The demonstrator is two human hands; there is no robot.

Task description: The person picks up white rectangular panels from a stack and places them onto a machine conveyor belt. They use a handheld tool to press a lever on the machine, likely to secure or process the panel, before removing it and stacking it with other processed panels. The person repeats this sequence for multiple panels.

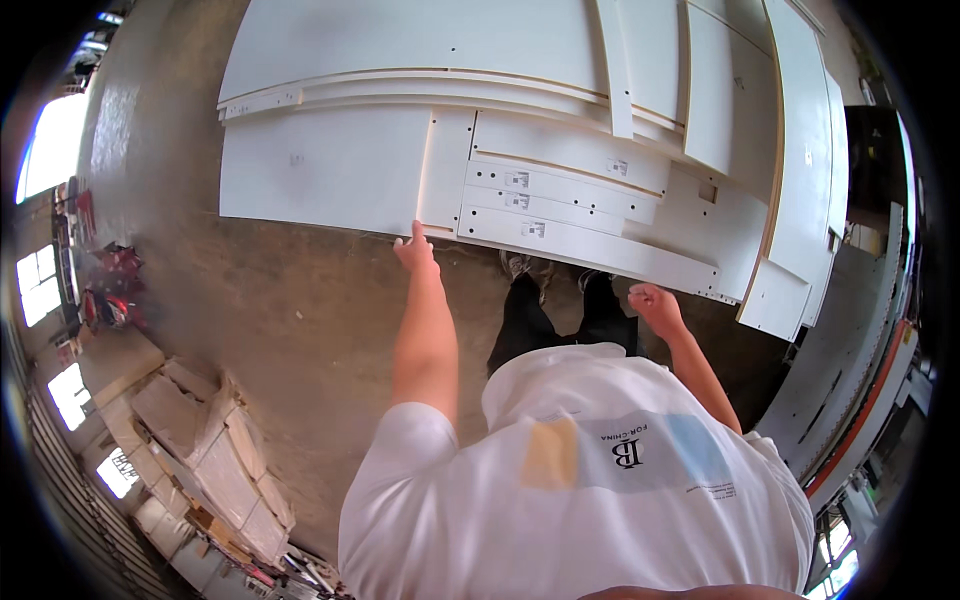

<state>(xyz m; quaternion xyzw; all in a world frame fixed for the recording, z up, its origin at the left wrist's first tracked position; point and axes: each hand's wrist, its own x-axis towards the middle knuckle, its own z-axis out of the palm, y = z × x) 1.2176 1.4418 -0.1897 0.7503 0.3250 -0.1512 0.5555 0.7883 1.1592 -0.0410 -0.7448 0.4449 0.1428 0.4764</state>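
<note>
My left hand (416, 252) reaches to the near edge of a wide white panel (320, 170). Its index finger is stretched out at the edge, beside a narrow white strip (446, 165); the hand holds nothing. My right hand (657, 307) hangs apart from the boards at the right, its fingers curled in with nothing visible in them. Between the hands lie narrow white boards (590, 238) with drilled holes and small labels, side by side on the stack. A longer white rail (400, 92) runs across behind them.
Large white panels (790, 150) lie overlapped at the right, with grey-white boards (840, 340) beyond them. Wrapped cartons (215, 440) stand on the floor at the lower left. Red items (115, 285) sit near the windows at the far left.
</note>
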